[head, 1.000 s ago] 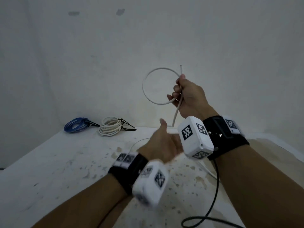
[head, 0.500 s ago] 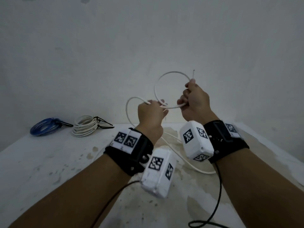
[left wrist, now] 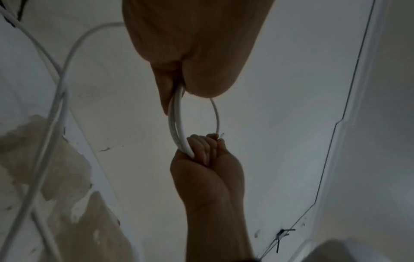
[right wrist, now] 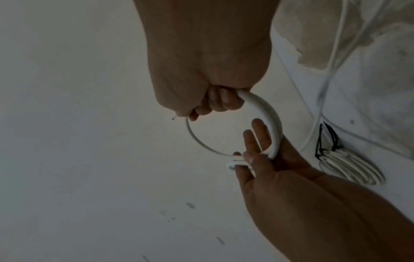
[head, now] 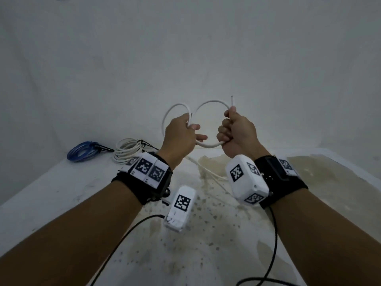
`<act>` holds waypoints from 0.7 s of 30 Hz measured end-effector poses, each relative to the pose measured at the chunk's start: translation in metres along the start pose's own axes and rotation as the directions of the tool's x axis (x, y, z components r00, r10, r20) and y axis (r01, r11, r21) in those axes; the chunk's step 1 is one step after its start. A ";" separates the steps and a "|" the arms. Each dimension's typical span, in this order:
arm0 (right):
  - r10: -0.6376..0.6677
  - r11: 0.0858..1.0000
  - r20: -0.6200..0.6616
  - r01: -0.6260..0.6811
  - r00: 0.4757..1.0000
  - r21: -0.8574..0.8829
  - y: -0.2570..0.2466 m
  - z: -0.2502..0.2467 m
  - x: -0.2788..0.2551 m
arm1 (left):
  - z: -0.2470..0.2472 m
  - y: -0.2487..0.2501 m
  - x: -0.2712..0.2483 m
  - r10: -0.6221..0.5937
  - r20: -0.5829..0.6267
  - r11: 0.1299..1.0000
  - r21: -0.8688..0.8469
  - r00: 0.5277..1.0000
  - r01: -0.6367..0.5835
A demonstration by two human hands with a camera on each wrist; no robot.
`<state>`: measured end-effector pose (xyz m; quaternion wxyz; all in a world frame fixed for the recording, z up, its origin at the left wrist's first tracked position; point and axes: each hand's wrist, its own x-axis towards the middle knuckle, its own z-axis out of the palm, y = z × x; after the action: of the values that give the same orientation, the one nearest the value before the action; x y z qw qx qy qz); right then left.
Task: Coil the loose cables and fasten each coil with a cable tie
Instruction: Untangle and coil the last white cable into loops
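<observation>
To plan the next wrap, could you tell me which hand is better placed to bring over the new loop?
Probably the left hand: it holds the fresh loop of white cable, while the right hand grips the coil.

A white tabletop (head: 61, 188) (stained and speckled) carries a tied blue coil (head: 82, 150), a tied white coil (head: 126, 150) beside it, and slack white cable (head: 208, 172).

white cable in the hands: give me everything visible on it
The white cable is thin, round and smooth, plastic-looking. The right hand grips one raised loop, its cut end sticking up above the fist. The left hand holds a second loop beside it. The rest trails down, loose, onto the stained table.
</observation>
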<state>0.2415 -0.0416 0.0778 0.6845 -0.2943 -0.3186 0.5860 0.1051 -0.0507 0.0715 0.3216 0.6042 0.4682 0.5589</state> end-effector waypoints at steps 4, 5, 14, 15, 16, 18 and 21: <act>0.082 0.997 0.099 -0.083 0.992 0.005 0.017 0.006 -0.002 | -0.023 0.008 0.012 -0.104 0.021 0.987 -0.123 0.994 0.106; 0.093 0.995 0.123 -0.090 0.988 -0.031 0.022 0.007 -0.004 | -0.027 0.010 0.016 -0.120 -0.002 0.984 -0.131 0.993 0.119; 0.129 0.981 0.201 -0.094 0.971 -0.172 0.032 0.003 -0.010 | -0.056 0.004 0.027 0.109 0.099 0.944 0.301 0.989 -0.134; 0.136 0.981 0.204 -0.103 0.969 -0.163 0.031 0.002 -0.010 | -0.059 0.002 0.026 0.137 0.153 0.914 0.362 0.979 -0.184; 0.141 0.982 0.211 -0.109 0.967 -0.155 0.030 0.000 -0.009 | -0.061 0.002 0.026 0.156 0.197 0.887 0.404 0.968 -0.225; 0.150 0.980 0.230 -0.113 0.962 -0.165 0.028 -0.003 -0.009 | -0.065 0.002 0.025 0.169 0.245 0.872 0.415 0.955 -0.260; 0.165 0.960 0.277 -0.090 0.947 -0.264 0.031 -0.004 -0.010 | -0.068 0.005 0.025 0.177 0.253 0.909 0.329 0.951 -0.257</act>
<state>0.2243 -0.0474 0.0502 0.5472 -0.3065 -0.4681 0.6225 0.0382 -0.0390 0.0972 0.1910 0.7584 0.4536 0.4273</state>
